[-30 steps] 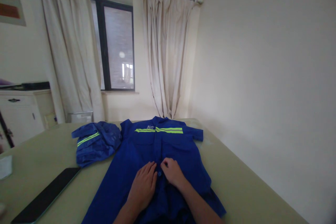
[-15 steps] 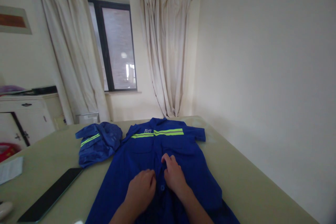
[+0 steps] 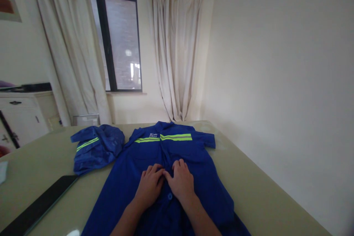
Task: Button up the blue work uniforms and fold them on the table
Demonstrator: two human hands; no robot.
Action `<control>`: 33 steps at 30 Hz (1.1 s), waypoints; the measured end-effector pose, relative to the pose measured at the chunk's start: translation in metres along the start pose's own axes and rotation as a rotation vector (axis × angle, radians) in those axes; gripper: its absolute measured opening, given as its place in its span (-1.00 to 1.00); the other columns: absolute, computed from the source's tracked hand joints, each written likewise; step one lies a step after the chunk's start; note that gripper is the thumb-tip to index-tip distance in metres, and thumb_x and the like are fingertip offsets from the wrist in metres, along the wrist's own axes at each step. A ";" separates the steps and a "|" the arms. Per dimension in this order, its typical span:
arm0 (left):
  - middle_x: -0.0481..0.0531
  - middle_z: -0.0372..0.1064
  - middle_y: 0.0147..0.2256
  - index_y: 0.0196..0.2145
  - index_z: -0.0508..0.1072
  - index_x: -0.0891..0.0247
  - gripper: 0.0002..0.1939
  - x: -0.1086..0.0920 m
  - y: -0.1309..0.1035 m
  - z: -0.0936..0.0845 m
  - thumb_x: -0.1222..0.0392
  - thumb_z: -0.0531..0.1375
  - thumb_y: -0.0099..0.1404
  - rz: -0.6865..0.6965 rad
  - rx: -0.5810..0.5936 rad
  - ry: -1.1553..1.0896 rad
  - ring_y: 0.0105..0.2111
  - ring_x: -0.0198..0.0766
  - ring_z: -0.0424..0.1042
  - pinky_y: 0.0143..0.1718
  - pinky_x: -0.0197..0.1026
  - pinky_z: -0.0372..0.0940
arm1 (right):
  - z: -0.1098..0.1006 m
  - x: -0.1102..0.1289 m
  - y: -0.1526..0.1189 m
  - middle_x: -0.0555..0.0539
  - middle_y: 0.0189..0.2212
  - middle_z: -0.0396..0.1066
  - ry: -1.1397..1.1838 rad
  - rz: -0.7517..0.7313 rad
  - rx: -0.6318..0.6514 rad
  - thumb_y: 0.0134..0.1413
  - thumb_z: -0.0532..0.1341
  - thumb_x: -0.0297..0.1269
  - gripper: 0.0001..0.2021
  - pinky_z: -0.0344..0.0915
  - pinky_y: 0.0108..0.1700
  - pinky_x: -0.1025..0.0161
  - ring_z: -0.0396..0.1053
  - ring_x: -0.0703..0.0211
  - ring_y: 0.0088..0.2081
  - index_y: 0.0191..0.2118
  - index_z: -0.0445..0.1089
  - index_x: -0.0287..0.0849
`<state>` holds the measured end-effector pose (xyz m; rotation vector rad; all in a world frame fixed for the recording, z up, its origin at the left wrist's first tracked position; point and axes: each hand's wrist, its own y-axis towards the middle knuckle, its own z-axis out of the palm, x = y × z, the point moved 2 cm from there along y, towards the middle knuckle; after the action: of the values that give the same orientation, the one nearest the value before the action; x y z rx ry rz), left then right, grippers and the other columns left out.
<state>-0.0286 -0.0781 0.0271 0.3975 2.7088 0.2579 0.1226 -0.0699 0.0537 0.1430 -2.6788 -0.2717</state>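
A blue short-sleeved work shirt [image 3: 199, 162] lies spread front up, with a yellow-green reflective stripe [image 3: 176, 137] across its chest. On its front opening, below the chest, my left hand [image 3: 151, 184] is closed with curled fingers on the cloth. Close beside it my right hand [image 3: 181, 180] is closed on the other side of the opening, its thumb reaching to the left fingertips. The cloth between the fingertips is mostly hidden. A blue button [image 3: 170, 195] shows on the placket just below the hands.
A crumpled blue garment [image 3: 99, 149] with reflective stripes lies left of the shirt on the green tabletop [image 3: 265, 195]. Nearer on the left is a long black flat object [image 3: 41, 204]. A white wall [image 3: 290, 81] borders the right; a white cabinet [image 3: 24, 114] stands back left.
My two hands have come together at the front opening, the left moving up and the right thumb reaching across. The view has turned slightly, and the shirt lies where it was.
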 end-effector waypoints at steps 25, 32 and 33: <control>0.03 0.42 -0.05 -0.14 0.44 0.15 -0.76 -0.011 0.016 0.011 0.32 0.01 0.37 -0.090 0.063 0.000 -0.03 -0.12 0.36 -0.11 -0.12 0.17 | 0.006 -0.012 0.001 -0.07 -0.23 0.43 0.161 0.028 0.002 0.08 0.31 -0.08 -0.79 0.23 -0.22 0.25 0.43 0.07 -0.15 -0.39 0.46 -0.11; 0.05 0.43 -0.14 -0.20 0.42 0.17 -0.79 -0.007 0.013 0.009 0.32 -0.01 0.39 -0.038 -0.071 -0.195 -0.09 -0.13 0.37 -0.08 -0.12 0.21 | 0.009 -0.019 0.007 -0.05 -0.28 0.47 0.215 0.055 -0.015 0.13 0.22 -0.31 -0.89 0.18 -0.27 0.28 0.45 0.14 -0.25 -0.38 0.48 -0.11; 0.06 0.43 -0.16 -0.20 0.41 0.18 -0.80 -0.005 0.013 0.010 0.31 0.00 0.39 -0.037 -0.106 -0.234 -0.10 -0.12 0.38 -0.06 -0.12 0.22 | 0.009 -0.021 0.009 -0.04 -0.31 0.47 0.254 0.046 -0.028 0.11 0.22 -0.35 -0.89 0.19 -0.26 0.29 0.45 0.14 -0.26 -0.40 0.48 -0.11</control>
<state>-0.0171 -0.0664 0.0232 0.3245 2.4587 0.3217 0.1368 -0.0564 0.0393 0.0993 -2.4224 -0.2582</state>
